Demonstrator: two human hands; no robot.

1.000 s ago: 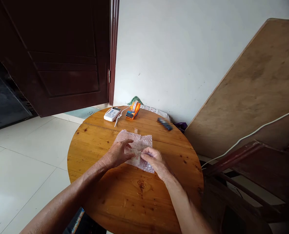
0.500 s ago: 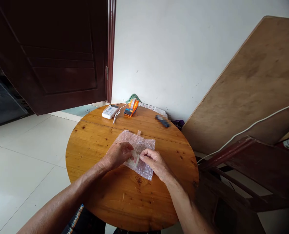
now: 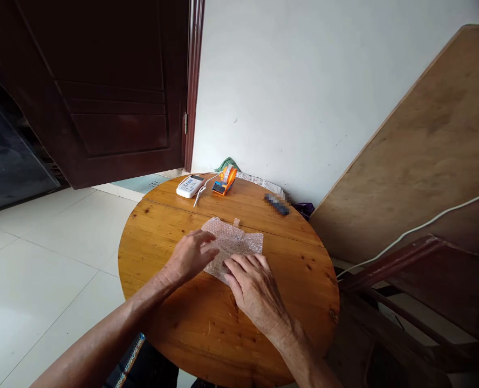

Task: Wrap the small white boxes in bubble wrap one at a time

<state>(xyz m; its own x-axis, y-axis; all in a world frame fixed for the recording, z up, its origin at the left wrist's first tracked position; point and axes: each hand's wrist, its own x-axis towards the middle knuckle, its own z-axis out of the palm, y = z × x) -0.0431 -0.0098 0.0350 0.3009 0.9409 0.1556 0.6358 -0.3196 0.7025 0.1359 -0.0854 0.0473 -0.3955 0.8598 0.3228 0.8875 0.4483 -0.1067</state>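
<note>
A sheet of clear, pinkish bubble wrap (image 3: 231, 240) lies in the middle of a round wooden table (image 3: 158, 226). My left hand (image 3: 191, 252) is over its left edge, with thumb and fingers apart and nothing between them. Across the lower right part of the wrap lies my right hand (image 3: 255, 283), palm down and fingers stretched out, pressing on it. A small brown strip (image 3: 237, 222) sticks up at the wrap's far edge. Whatever is beneath my right hand is hidden.
A white device (image 3: 190, 186) with a cord and an orange tape dispenser (image 3: 225, 180) stand at the table's far side. A blurred-out dark object (image 3: 277, 205) lies to their right. Behind are a wall and a dark red door (image 3: 122, 124); a wooden board (image 3: 425, 134) leans at right.
A small pale printed piece held between both hands has gone out of sight. My right hand has flattened onto the bubble wrap, and my left hand has let go. The view has shifted slightly.
</note>
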